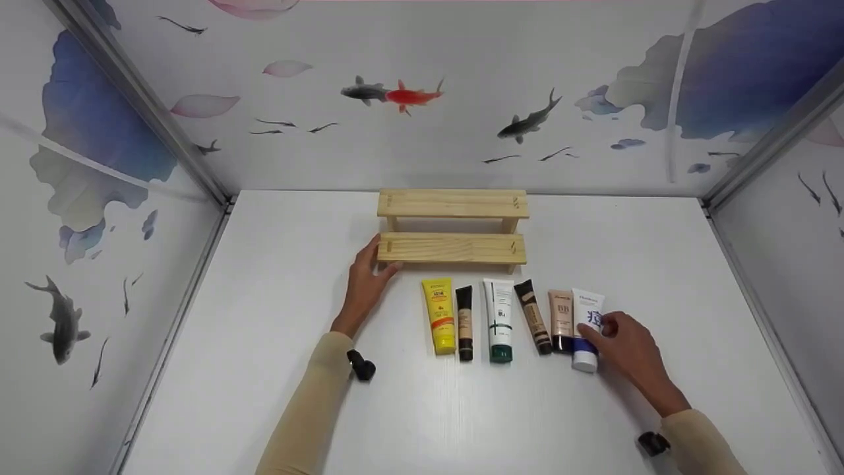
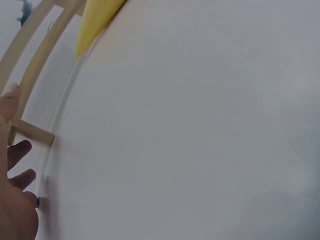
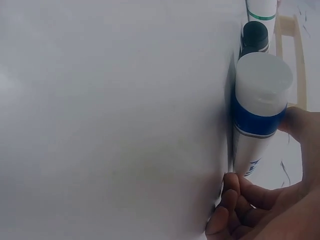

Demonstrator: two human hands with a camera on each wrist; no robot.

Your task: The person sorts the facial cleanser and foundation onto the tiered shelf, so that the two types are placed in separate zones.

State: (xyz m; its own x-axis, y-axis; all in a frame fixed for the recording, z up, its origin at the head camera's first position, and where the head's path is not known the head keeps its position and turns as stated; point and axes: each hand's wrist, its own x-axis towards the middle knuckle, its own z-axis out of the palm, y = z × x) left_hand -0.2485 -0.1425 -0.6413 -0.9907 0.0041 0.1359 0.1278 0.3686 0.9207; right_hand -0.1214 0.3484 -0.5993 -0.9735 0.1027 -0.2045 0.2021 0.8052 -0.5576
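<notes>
A pale wooden two-step rack (image 1: 455, 249) stands at the back of the table. My left hand (image 1: 370, 280) grips the left end of its lower step, thumb at the front; its other fingers show partly in the left wrist view. At the right end of a row of tubes, my right hand (image 1: 630, 349) pinches a white tube (image 1: 587, 310) with a blue band and white cap, thumb on top and fingers along its right side. That tube lies against a beige BB cream tube (image 1: 561, 310).
Left of these lie a yellow tube (image 1: 440, 313), a slim black-and-beige tube (image 1: 465, 323), a white tube with a green cap (image 1: 499, 316) and a tilted dark brown tube (image 1: 533, 316). Printed panels wall the white table (image 1: 277, 396) on the left, back and right.
</notes>
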